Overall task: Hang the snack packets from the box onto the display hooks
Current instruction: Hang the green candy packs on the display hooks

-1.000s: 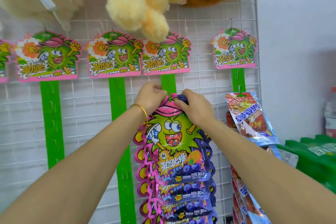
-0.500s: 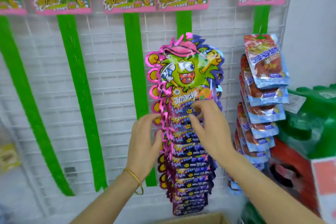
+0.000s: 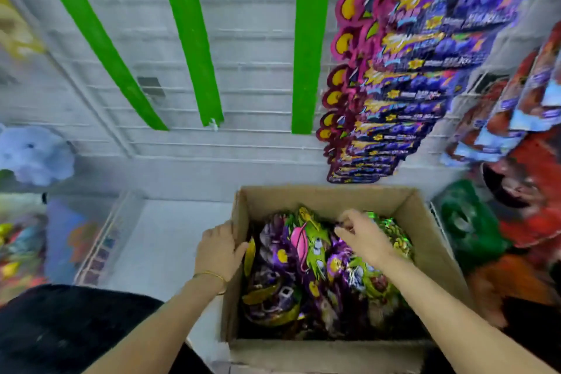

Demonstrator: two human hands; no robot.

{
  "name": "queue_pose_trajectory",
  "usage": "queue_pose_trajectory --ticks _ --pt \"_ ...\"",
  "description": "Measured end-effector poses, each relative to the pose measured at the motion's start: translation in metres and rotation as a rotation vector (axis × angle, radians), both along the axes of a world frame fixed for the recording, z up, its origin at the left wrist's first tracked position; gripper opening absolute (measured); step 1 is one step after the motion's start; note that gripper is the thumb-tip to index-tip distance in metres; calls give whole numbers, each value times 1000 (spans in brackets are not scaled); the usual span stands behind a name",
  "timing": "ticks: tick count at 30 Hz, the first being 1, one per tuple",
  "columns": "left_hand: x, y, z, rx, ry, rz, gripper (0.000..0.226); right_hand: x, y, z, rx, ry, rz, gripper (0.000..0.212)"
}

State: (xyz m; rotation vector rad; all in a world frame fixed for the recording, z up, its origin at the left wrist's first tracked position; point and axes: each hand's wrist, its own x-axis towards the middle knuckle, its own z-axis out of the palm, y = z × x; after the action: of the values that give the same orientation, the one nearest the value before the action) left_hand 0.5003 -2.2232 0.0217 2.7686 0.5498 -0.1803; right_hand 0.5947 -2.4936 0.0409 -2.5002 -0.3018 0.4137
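An open cardboard box (image 3: 321, 196) stands below the rack, full of shiny purple and green snack packets (image 3: 306, 247). My left hand (image 3: 218, 250) grips the box's left wall, thumb inside the rim. Inside the box, my right hand (image 3: 365, 237) has its curled fingertips pinching the top of a purple packet in the pile. Above the box, a column of the same purple packets (image 3: 409, 79) hangs from the hooks of one strip on the white wire grid (image 3: 258, 39).
Three bare green hanging strips (image 3: 194, 39) run down the grid to the left of the hung column. Red and blue packets (image 3: 513, 109) hang at the right. A green crate (image 3: 467, 222) stands right of the box; a blue plush toy (image 3: 33, 155) and a wire basket (image 3: 100, 240) stand left.
My view has dropped from the rack to the box. Both hands left the hung packets and came down: the left onto the box wall, the right into the pile of packets.
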Motion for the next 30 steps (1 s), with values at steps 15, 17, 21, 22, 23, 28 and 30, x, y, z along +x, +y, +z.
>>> queue_pose_trajectory --ticks 15,17,21,22,23,28,30 --pt "-17 98 -10 42 74 -37 37 -4 17 -40 -410 52 83 44" --pt "-27 121 -11 61 93 -5 37 -9 18 -42 -395 141 131 52" --pt "-44 161 -14 71 140 82 39 -21 44 -43 -262 207 223 70" --pt "-47 166 -14 59 143 107 38 -23 53 -41 -257 184 218 73" --pt "-50 168 -13 50 155 133 38 -24 60 -39 -258 156 210 73" --pt "-31 135 18 87 -27 183 59 -30 81 -15 -291 204 418 51" --pt "-10 102 42 -17 -245 11 56 -28 81 2 -199 235 445 48"
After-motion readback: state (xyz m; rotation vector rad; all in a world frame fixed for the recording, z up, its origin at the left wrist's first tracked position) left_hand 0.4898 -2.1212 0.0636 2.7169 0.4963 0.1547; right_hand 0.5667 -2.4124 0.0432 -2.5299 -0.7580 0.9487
